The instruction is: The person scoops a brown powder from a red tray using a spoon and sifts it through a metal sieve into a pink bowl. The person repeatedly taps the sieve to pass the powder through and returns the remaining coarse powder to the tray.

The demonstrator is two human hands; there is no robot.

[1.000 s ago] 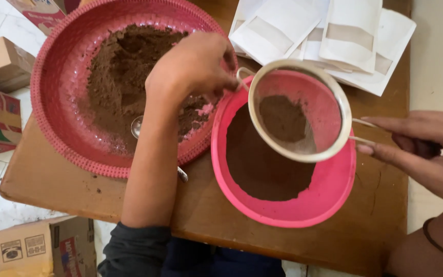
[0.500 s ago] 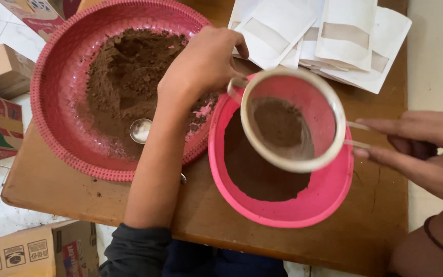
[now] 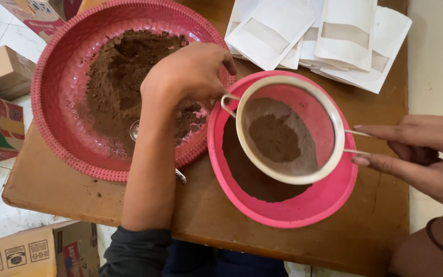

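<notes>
The sieve [image 3: 289,131] has slid left over the pink bowl [image 3: 283,205], right hand [image 3: 426,154] gripping its handle, left hand [image 3: 188,72] pinching its rim hook, sifting on.

You have two hands in view, one sieve [image 3: 289,128], one pink bowl [image 3: 303,213], one red woven tray [image 3: 57,92], one spoon [image 3: 135,131].
</notes>
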